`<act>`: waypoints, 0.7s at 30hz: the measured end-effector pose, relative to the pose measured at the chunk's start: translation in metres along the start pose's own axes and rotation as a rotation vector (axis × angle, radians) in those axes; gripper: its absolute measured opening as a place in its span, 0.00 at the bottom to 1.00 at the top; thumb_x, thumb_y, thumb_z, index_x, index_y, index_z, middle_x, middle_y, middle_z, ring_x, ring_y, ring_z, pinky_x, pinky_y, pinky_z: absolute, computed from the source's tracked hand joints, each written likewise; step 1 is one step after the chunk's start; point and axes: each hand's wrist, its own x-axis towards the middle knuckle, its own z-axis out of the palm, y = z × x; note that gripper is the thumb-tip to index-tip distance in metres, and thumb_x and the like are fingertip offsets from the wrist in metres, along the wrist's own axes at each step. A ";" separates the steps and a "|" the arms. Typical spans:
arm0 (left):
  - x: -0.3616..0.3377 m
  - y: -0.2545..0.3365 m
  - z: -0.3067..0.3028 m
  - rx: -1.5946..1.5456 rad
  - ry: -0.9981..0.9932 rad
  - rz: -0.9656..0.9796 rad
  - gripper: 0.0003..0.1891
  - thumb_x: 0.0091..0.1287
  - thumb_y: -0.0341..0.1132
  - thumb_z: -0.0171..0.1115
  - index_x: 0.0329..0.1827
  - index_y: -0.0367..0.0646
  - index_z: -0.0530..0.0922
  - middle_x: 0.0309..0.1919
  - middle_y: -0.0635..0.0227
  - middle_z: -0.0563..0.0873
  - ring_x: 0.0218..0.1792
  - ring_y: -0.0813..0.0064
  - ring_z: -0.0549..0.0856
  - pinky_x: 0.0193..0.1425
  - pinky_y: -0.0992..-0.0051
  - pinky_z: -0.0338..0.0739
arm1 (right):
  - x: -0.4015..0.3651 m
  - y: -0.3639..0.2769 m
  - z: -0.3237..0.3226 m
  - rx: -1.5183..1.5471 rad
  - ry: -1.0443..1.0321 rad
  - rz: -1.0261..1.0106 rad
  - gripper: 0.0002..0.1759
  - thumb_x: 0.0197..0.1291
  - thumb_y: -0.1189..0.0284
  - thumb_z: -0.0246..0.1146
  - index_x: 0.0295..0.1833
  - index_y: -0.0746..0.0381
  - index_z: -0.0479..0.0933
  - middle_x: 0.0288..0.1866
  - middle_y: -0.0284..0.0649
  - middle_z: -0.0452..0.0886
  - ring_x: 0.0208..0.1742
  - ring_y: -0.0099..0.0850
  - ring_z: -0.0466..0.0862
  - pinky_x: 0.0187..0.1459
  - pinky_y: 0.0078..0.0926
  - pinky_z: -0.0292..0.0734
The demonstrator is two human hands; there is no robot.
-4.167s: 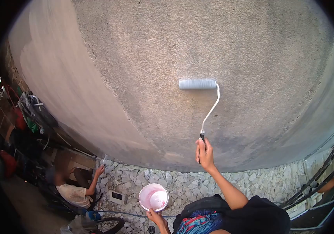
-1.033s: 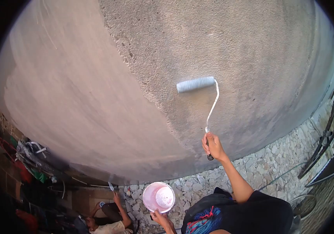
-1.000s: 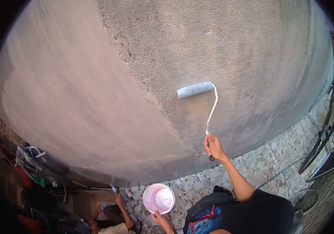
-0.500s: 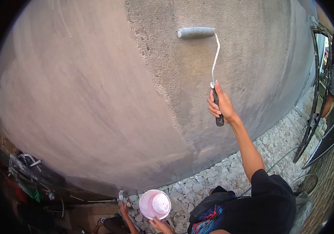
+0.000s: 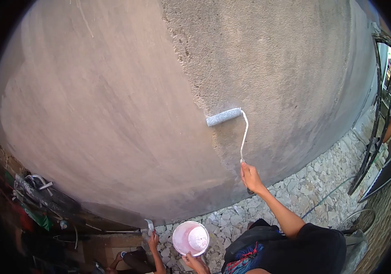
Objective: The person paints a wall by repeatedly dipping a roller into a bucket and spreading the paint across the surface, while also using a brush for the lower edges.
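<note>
Gripping the dark handle of the long-wired, grey-white paint roller (image 5: 223,117), my right hand (image 5: 250,177) is closed in a full fist. The roller's sleeve lies slightly tilted against the rough grey rendered wall (image 5: 286,68) at 11 o'clock from that hand. It sits just right of the ragged seam where the render meets the smooth tan plaster (image 5: 90,118).

My left hand (image 5: 195,263), at 6 o'clock in my view, clasps the round pink-stained white plastic bucket (image 5: 191,238) by its near rim. The fingers are mostly cut off by the frame edge.

I judge the work somewhere short of half done. The render from 3 to 5 o'clock of the roller looks darker, as if coated. The wide stretch toward 12 o'clock reads paler and dry, so much of the upper wall is left.

At 7 o'clock a co-worker's hand (image 5: 153,238) holds a small trowel (image 5: 149,224) at the wall's foot, beside the pale stone base (image 5: 314,182).
</note>
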 end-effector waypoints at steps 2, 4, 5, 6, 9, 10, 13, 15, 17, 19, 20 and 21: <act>0.023 -0.022 -0.002 -0.256 -0.177 -0.235 0.11 0.65 0.32 0.52 0.49 0.41 0.68 0.46 0.63 0.77 0.47 0.69 0.79 0.48 0.67 0.77 | 0.008 -0.024 0.004 -0.020 0.023 -0.031 0.34 0.70 0.42 0.44 0.21 0.58 0.63 0.12 0.29 0.63 0.11 0.19 0.64 0.13 0.20 0.58; 0.031 -0.026 0.000 -0.305 -0.213 -0.190 0.11 0.65 0.31 0.52 0.50 0.40 0.68 0.47 0.61 0.77 0.48 0.67 0.79 0.49 0.66 0.78 | 0.024 -0.057 0.010 -0.014 0.044 -0.087 0.34 0.70 0.42 0.44 0.20 0.58 0.63 0.11 0.28 0.63 0.11 0.19 0.64 0.14 0.20 0.58; 0.037 -0.031 -0.001 -0.307 -0.226 -0.182 0.12 0.66 0.31 0.52 0.50 0.39 0.68 0.48 0.60 0.77 0.48 0.67 0.80 0.49 0.66 0.78 | 0.034 -0.073 0.014 0.010 0.042 -0.115 0.34 0.70 0.42 0.44 0.20 0.58 0.63 0.11 0.28 0.62 0.11 0.19 0.63 0.14 0.20 0.58; 0.038 -0.029 0.000 -0.301 -0.229 -0.184 0.12 0.66 0.31 0.52 0.50 0.39 0.68 0.48 0.60 0.77 0.48 0.67 0.80 0.49 0.66 0.78 | 0.044 -0.088 0.019 0.011 0.047 -0.111 0.34 0.70 0.42 0.44 0.20 0.58 0.63 0.11 0.28 0.62 0.11 0.19 0.63 0.14 0.20 0.58; 0.033 -0.015 0.013 -0.310 -0.201 -0.153 0.06 0.66 0.31 0.51 0.43 0.40 0.68 0.46 0.62 0.77 0.46 0.68 0.80 0.48 0.66 0.79 | 0.061 -0.107 0.032 0.044 0.055 -0.201 0.35 0.69 0.41 0.44 0.20 0.58 0.62 0.11 0.28 0.62 0.11 0.19 0.63 0.14 0.20 0.58; 0.030 -0.010 0.015 -0.319 -0.192 -0.153 0.07 0.66 0.31 0.51 0.44 0.40 0.68 0.47 0.61 0.77 0.47 0.67 0.80 0.48 0.65 0.79 | 0.063 -0.103 0.036 0.049 0.073 -0.217 0.35 0.69 0.40 0.43 0.20 0.58 0.62 0.11 0.28 0.62 0.11 0.18 0.63 0.13 0.20 0.58; 0.026 -0.012 0.015 -0.321 -0.189 -0.165 0.10 0.66 0.31 0.51 0.48 0.39 0.68 0.49 0.60 0.76 0.49 0.66 0.79 0.50 0.64 0.78 | 0.051 -0.077 0.041 0.032 0.087 -0.198 0.35 0.69 0.40 0.43 0.20 0.58 0.63 0.11 0.28 0.62 0.12 0.19 0.63 0.14 0.20 0.58; 0.026 -0.022 0.010 -0.310 -0.193 -0.176 0.12 0.66 0.31 0.52 0.50 0.38 0.67 0.50 0.58 0.76 0.50 0.65 0.79 0.52 0.64 0.77 | 0.035 -0.044 0.039 0.012 0.085 -0.158 0.35 0.69 0.40 0.42 0.20 0.58 0.63 0.12 0.29 0.62 0.13 0.19 0.64 0.15 0.21 0.59; 0.028 -0.036 0.008 -0.367 -0.210 -0.180 0.11 0.66 0.31 0.51 0.49 0.39 0.68 0.50 0.59 0.76 0.50 0.65 0.79 0.51 0.65 0.77 | 0.025 -0.015 0.037 -0.095 0.117 -0.142 0.36 0.69 0.40 0.42 0.20 0.59 0.63 0.12 0.30 0.63 0.15 0.21 0.65 0.19 0.24 0.60; 0.024 -0.028 0.009 -0.334 -0.216 -0.193 0.11 0.66 0.31 0.50 0.49 0.39 0.68 0.49 0.59 0.76 0.49 0.65 0.80 0.50 0.63 0.79 | 0.025 -0.013 0.037 -0.107 0.130 -0.146 0.36 0.70 0.40 0.42 0.20 0.59 0.63 0.13 0.30 0.63 0.16 0.21 0.65 0.20 0.24 0.60; 0.022 -0.022 0.011 -0.299 -0.221 -0.204 0.11 0.67 0.31 0.49 0.50 0.39 0.68 0.49 0.60 0.77 0.48 0.65 0.80 0.49 0.61 0.80 | 0.025 -0.015 0.039 -0.118 0.143 -0.149 0.36 0.70 0.40 0.42 0.20 0.59 0.63 0.13 0.30 0.63 0.17 0.22 0.65 0.21 0.25 0.60; 0.022 -0.020 0.012 -0.293 -0.222 -0.205 0.11 0.67 0.31 0.49 0.50 0.39 0.68 0.49 0.60 0.77 0.48 0.65 0.80 0.49 0.61 0.80 | 0.028 -0.018 0.041 -0.117 0.146 -0.144 0.36 0.70 0.40 0.42 0.20 0.59 0.63 0.13 0.30 0.63 0.17 0.22 0.65 0.21 0.25 0.60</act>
